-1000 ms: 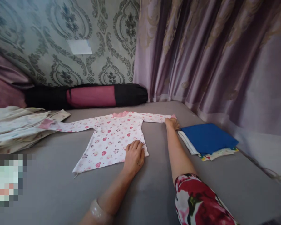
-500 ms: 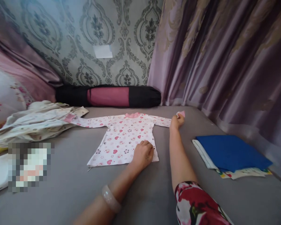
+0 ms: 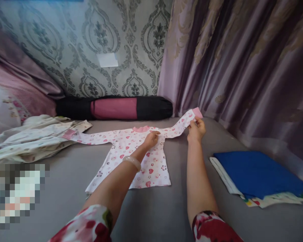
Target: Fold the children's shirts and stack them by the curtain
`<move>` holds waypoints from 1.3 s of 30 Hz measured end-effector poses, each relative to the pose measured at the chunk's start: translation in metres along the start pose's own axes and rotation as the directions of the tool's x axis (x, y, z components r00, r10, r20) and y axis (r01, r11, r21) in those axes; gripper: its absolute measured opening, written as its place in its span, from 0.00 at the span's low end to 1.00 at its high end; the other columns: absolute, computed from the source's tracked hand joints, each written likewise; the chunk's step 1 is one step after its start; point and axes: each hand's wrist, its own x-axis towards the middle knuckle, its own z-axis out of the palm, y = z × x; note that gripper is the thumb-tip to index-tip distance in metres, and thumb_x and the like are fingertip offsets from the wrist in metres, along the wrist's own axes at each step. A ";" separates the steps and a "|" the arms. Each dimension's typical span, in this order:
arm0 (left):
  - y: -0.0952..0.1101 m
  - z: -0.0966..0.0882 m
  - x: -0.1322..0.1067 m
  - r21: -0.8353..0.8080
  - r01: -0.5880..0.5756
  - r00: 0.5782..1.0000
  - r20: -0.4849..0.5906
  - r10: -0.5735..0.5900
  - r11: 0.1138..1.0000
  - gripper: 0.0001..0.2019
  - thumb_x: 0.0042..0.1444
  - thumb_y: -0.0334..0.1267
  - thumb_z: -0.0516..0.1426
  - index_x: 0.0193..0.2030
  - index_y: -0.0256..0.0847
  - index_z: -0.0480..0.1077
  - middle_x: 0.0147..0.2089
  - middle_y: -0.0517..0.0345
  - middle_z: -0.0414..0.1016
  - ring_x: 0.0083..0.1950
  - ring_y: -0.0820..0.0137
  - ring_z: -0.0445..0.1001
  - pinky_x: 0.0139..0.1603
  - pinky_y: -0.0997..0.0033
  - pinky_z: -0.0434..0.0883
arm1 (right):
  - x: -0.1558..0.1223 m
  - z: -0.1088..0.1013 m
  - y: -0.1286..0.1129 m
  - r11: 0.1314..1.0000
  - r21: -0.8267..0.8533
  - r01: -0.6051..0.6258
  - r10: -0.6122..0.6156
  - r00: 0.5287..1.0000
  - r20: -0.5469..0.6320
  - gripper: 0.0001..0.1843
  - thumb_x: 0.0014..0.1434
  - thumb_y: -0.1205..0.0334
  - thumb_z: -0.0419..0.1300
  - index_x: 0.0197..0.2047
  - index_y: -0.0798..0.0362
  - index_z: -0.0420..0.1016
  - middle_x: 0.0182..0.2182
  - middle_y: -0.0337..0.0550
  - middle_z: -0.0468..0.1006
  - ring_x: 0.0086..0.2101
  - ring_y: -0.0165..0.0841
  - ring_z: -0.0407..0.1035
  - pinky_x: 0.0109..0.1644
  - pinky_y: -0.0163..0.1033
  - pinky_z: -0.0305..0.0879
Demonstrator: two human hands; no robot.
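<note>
A small white long-sleeved shirt (image 3: 141, 161) printed with hearts and flowers lies spread on the grey bed, its pink collar (image 3: 140, 129) toward the wall. My left hand (image 3: 152, 137), below a pale bangle (image 3: 132, 163), pinches the cloth near the shoulder on the right side. The right-hand sleeve is lifted at its end, and my right hand (image 3: 197, 130) grips it just below the pink cuff (image 3: 197, 112). Toward the left, the other sleeve (image 3: 93, 138) stretches out flat, its cuff touching a pile of pale clothes.
Crumpled pale clothes (image 3: 35, 137) lie at the left. A folded blue cloth (image 3: 257, 173) rests on other folded fabric at the right. Along the wall runs a black and pink bolster (image 3: 113, 108). Purple curtains (image 3: 232, 60) hang at the right. A blurred patch covers something at lower left.
My left hand has moved from the lower body of the shirt up to the shoulder. My right hand has raised the sleeve end, which now angles upward with its cuff showing.
</note>
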 end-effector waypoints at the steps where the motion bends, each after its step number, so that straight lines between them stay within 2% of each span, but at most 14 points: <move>1: -0.001 0.003 0.006 0.001 -0.002 1.000 0.008 0.002 1.000 0.18 0.57 0.26 0.49 0.51 0.37 0.74 0.52 0.49 0.76 0.51 0.64 0.74 0.57 0.63 0.68 | 0.000 0.001 -0.003 1.000 0.027 0.013 -0.014 1.000 0.024 0.19 0.42 0.64 0.62 0.41 0.52 0.70 0.40 0.39 0.73 0.36 0.30 0.72 0.39 0.38 0.71; 6: -0.006 0.016 0.025 0.033 -0.060 0.995 0.080 0.058 0.998 0.16 0.60 0.32 0.49 0.51 0.39 0.74 0.54 0.50 0.75 0.55 0.63 0.72 0.60 0.62 0.65 | -0.004 0.007 -0.013 0.995 0.061 0.084 -0.090 0.990 0.109 0.18 0.44 0.61 0.64 0.41 0.52 0.69 0.40 0.39 0.73 0.37 0.30 0.71 0.39 0.38 0.70; 11: -0.006 0.024 0.025 0.187 -0.003 0.994 0.106 -0.017 0.982 0.19 0.61 0.44 0.51 0.58 0.50 0.67 0.64 0.57 0.66 0.64 0.54 0.60 0.65 0.48 0.55 | -0.009 0.017 -0.019 0.991 0.061 0.123 -0.131 0.979 0.153 0.17 0.47 0.58 0.64 0.41 0.50 0.70 0.38 0.38 0.74 0.37 0.30 0.71 0.38 0.37 0.70; 13: -0.005 0.025 0.024 0.227 -0.002 0.990 0.136 -0.030 0.974 0.22 0.60 0.47 0.53 0.61 0.51 0.64 0.66 0.57 0.63 0.66 0.51 0.56 0.65 0.46 0.51 | -0.011 0.021 -0.018 0.990 0.076 0.121 -0.132 0.978 0.161 0.17 0.47 0.58 0.64 0.41 0.50 0.70 0.37 0.37 0.73 0.36 0.29 0.71 0.37 0.36 0.70; 18: 0.000 0.019 0.028 0.281 -0.046 0.968 0.250 -0.026 0.959 0.29 0.57 0.58 0.52 0.63 0.51 0.60 0.70 0.54 0.55 0.70 0.45 0.45 0.66 0.41 0.44 | -0.017 0.032 -0.011 0.990 0.058 0.126 -0.135 0.972 0.192 0.17 0.48 0.59 0.63 0.43 0.50 0.71 0.36 0.37 0.73 0.35 0.29 0.71 0.34 0.33 0.69; 21: 0.007 0.017 0.032 0.300 -0.047 0.951 0.304 -0.049 0.953 0.37 0.52 0.65 0.52 0.64 0.48 0.58 0.71 0.49 0.52 0.71 0.40 0.41 0.65 0.36 0.40 | -0.020 0.037 -0.007 0.990 0.058 0.126 -0.135 0.970 0.203 0.17 0.49 0.59 0.62 0.44 0.50 0.71 0.37 0.38 0.74 0.36 0.29 0.71 0.35 0.34 0.69; 24: 0.015 0.017 0.033 0.341 -0.059 0.942 0.331 -0.061 0.938 0.45 0.46 0.69 0.55 0.66 0.43 0.56 0.72 0.44 0.49 0.71 0.37 0.39 0.65 0.35 0.38 | -0.023 0.039 -0.006 0.991 0.054 0.124 -0.132 0.973 0.188 0.17 0.49 0.59 0.62 0.44 0.51 0.71 0.38 0.38 0.74 0.35 0.29 0.72 0.35 0.34 0.69; 28: 0.020 0.019 0.034 0.356 -0.069 0.944 0.326 -0.055 0.932 0.49 0.44 0.69 0.56 0.67 0.40 0.55 0.71 0.40 0.49 0.71 0.37 0.40 0.65 0.35 0.37 | -0.025 0.039 -0.006 0.991 0.020 0.134 -0.135 0.974 0.182 0.17 0.50 0.58 0.60 0.45 0.51 0.71 0.38 0.39 0.74 0.34 0.28 0.71 0.34 0.33 0.68; 33: 0.014 0.015 0.035 0.306 -0.077 0.941 0.338 -0.032 0.949 0.47 0.43 0.70 0.57 0.65 0.42 0.56 0.72 0.40 0.47 0.72 0.41 0.39 0.66 0.37 0.40 | -0.026 0.040 -0.005 0.993 0.025 0.117 -0.120 0.976 0.180 0.19 0.49 0.58 0.60 0.46 0.51 0.71 0.38 0.39 0.74 0.34 0.28 0.71 0.33 0.32 0.68; 35: 0.008 0.006 0.030 0.258 -0.060 0.960 0.281 -0.015 0.964 0.44 0.45 0.67 0.57 0.64 0.43 0.58 0.72 0.41 0.48 0.72 0.44 0.42 0.66 0.40 0.44 | -0.028 0.042 -0.004 0.993 0.011 0.117 -0.117 0.972 0.204 0.20 0.49 0.58 0.59 0.47 0.51 0.71 0.37 0.38 0.74 0.33 0.28 0.70 0.33 0.33 0.67; 37: -0.002 -0.009 0.021 0.151 -0.014 0.983 0.182 -0.014 0.988 0.38 0.49 0.61 0.59 0.62 0.42 0.61 0.70 0.42 0.54 0.70 0.49 0.50 0.66 0.48 0.50 | -0.032 0.045 -0.002 0.994 -0.004 0.108 -0.105 0.967 0.233 0.21 0.49 0.58 0.59 0.47 0.51 0.71 0.35 0.37 0.73 0.33 0.29 0.70 0.34 0.34 0.67; 39: -0.015 -0.028 0.007 -0.017 0.070 0.996 0.063 -0.069 0.997 0.31 0.52 0.53 0.60 0.59 0.40 0.64 0.65 0.42 0.62 0.65 0.54 0.61 0.64 0.56 0.58 | -0.040 0.050 0.000 0.996 -0.020 0.088 -0.079 0.962 0.262 0.21 0.49 0.58 0.58 0.48 0.52 0.72 0.32 0.37 0.73 0.33 0.30 0.70 0.36 0.35 0.68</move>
